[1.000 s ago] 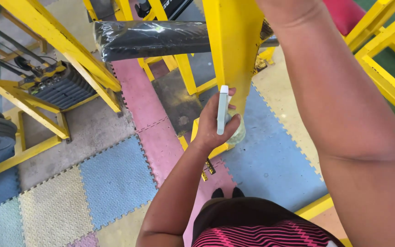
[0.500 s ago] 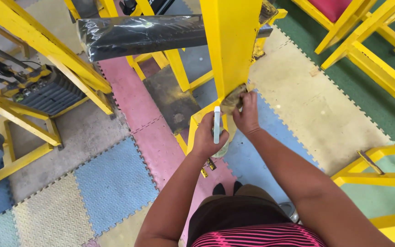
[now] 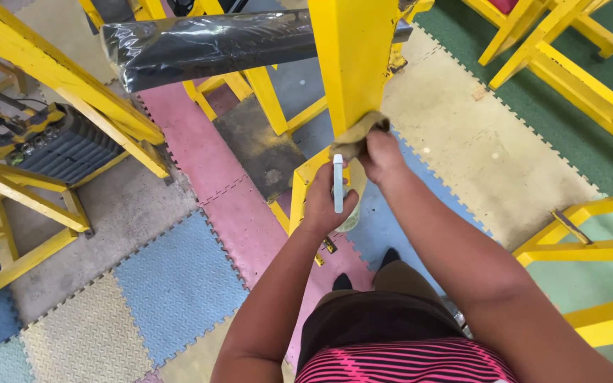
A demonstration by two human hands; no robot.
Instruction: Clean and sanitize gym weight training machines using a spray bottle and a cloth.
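1. One dirty tan cloth (image 3: 355, 136) is pressed against the lower part of a yellow upright post (image 3: 352, 64), just above the point where the post meets its yellow base frame.
2. The right hand (image 3: 381, 157) is closed around the cloth, bunching it against the post.
3. The left hand (image 3: 328, 202), just near of the cloth, is wrapped around a pale spray bottle (image 3: 339, 186) held upright, its clear body showing below the fingers.
4. A black padded roller (image 3: 200, 46) wrapped in plastic sticks out to the left of the post.
5. Farther left sits a weight stack (image 3: 65, 145) inside yellow framing.
6. Interlocking foam floor mats (image 3: 179, 276) in blue, pink and cream cover the ground.
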